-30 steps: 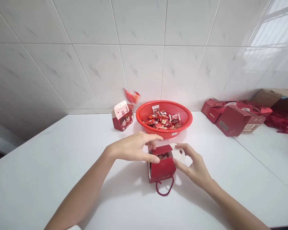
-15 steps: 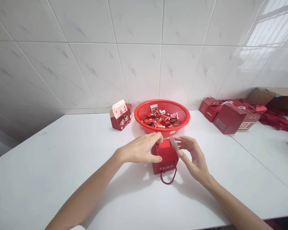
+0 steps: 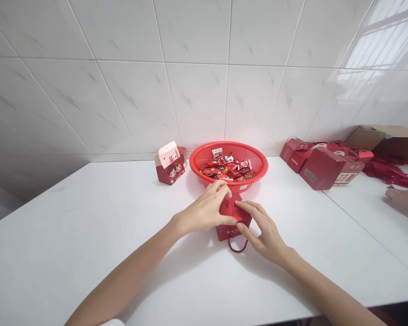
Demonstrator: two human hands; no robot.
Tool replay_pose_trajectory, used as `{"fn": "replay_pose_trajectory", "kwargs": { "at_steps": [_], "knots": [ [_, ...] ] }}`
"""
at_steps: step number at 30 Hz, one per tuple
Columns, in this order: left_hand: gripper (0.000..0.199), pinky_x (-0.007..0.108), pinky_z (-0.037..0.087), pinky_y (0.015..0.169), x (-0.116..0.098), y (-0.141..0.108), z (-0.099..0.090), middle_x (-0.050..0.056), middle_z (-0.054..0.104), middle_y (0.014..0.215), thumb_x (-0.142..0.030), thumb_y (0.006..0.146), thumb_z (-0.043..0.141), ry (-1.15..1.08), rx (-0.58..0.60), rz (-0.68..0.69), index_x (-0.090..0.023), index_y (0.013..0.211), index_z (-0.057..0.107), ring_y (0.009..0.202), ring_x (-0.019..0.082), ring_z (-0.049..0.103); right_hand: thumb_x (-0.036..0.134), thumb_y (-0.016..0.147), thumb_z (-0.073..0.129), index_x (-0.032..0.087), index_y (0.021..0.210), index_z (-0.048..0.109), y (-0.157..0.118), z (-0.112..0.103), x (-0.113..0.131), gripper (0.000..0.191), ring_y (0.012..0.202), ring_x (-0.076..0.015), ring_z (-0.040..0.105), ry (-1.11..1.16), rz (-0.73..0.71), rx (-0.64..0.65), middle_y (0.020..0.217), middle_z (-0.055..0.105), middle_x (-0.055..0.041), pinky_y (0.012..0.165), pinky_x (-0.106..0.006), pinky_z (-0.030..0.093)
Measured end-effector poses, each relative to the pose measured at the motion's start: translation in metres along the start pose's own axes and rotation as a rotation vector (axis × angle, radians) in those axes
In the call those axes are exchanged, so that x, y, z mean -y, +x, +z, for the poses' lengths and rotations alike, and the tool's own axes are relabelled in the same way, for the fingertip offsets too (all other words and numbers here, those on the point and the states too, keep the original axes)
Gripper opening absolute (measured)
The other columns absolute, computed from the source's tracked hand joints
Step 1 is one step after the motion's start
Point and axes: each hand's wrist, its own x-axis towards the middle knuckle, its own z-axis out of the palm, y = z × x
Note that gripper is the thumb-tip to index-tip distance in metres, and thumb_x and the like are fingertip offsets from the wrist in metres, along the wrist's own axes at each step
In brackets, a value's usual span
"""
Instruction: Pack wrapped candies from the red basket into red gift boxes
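Observation:
A small red box (image 3: 227, 232) with a dark red cord handle (image 3: 238, 249) hanging at its front stands on the white table between my hands. My left hand (image 3: 209, 209) grips the box's top from the left, its thumb along the front edge and its fingers over the back. On the right side, my right hand (image 3: 263, 231) touches the top with fingertips and thumb, pressing on the folded flaps. Just behind the box sits a red mesh basket (image 3: 263, 170) holding several wrapped candies (image 3: 231, 169).
A red and pink box (image 3: 170, 170) stands left of the basket. Several red boxes (image 3: 321, 168) lie at the right, with a cardboard box (image 3: 367, 136) and red fabric (image 3: 391, 174) beyond. Another person's hand (image 3: 405, 201) rests at the right edge.
The pale flap on the box's right side has gone down, and the top now looks covered. My right hand moved left onto it. The other person's hand came further into view.

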Motion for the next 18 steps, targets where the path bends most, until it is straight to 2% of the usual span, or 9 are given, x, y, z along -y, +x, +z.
{"fn": "replay_pose_trajectory", "kwargs": {
  "at_steps": [3, 6, 10, 14, 16, 18],
  "knots": [
    [0.036, 0.036, 0.045, 0.081, 0.001, 0.002, 0.003, 0.006, 0.051, 0.110, -0.049, 0.081, 0.071, 0.050, 0.030, -0.009, -0.021, 0.086, 0.049, 0.099, 0.024, 0.052, 0.028, 0.098, 0.055, 0.025, 0.141, 0.046, 0.001, 0.000, -0.001, 0.044, 0.118, -0.0266, 0.062, 0.012, 0.009, 0.008, 0.125, 0.065, -0.0133, 0.094, -0.044, 0.058],
    [0.035, 0.036, 0.043, 0.079, 0.003, 0.004, 0.002, 0.004, 0.054, 0.098, -0.054, 0.090, 0.056, 0.068, 0.117, -0.009, -0.020, 0.081, 0.052, 0.094, 0.024, 0.053, 0.028, 0.098, 0.054, 0.027, 0.141, 0.046, 0.001, -0.001, -0.001, 0.043, 0.118, -0.0255, 0.063, 0.038, 0.011, 0.012, 0.126, 0.065, -0.0118, 0.096, -0.042, 0.057],
    [0.035, 0.036, 0.042, 0.081, 0.006, 0.003, 0.000, 0.005, 0.055, 0.098, -0.045, 0.098, 0.040, 0.062, 0.147, 0.020, -0.019, 0.081, 0.055, 0.091, 0.021, 0.055, 0.030, 0.098, 0.055, 0.029, 0.142, 0.045, 0.002, -0.004, -0.002, 0.045, 0.123, -0.0261, 0.061, 0.069, 0.041, 0.017, 0.133, 0.063, -0.0115, 0.101, -0.044, 0.054],
    [0.030, 0.033, 0.042, 0.072, 0.005, 0.001, -0.001, 0.004, 0.054, 0.094, -0.047, 0.091, 0.052, 0.103, 0.130, -0.041, -0.020, 0.079, 0.051, 0.085, 0.020, 0.056, 0.036, 0.095, 0.060, 0.027, 0.136, 0.049, 0.003, -0.007, -0.007, 0.043, 0.127, -0.0292, 0.059, 0.061, 0.123, -0.060, 0.138, 0.060, -0.0142, 0.103, -0.049, 0.052],
    [0.032, 0.032, 0.041, 0.068, 0.003, 0.000, -0.001, 0.004, 0.054, 0.096, -0.051, 0.088, 0.056, 0.119, 0.121, -0.098, -0.020, 0.083, 0.051, 0.080, 0.020, 0.056, 0.041, 0.094, 0.060, 0.024, 0.128, 0.054, 0.004, -0.009, -0.011, 0.039, 0.119, -0.0291, 0.064, 0.066, 0.213, -0.104, 0.130, 0.064, -0.0148, 0.098, -0.048, 0.054],
    [0.033, 0.032, 0.044, 0.070, 0.000, -0.001, -0.001, 0.005, 0.054, 0.105, -0.053, 0.087, 0.057, 0.116, 0.116, -0.121, -0.021, 0.094, 0.055, 0.084, 0.021, 0.058, 0.048, 0.095, 0.057, 0.022, 0.120, 0.058, 0.005, -0.011, -0.014, 0.036, 0.106, -0.0275, 0.069, 0.082, 0.325, -0.114, 0.116, 0.070, -0.0136, 0.090, -0.045, 0.056]
  ]
}}
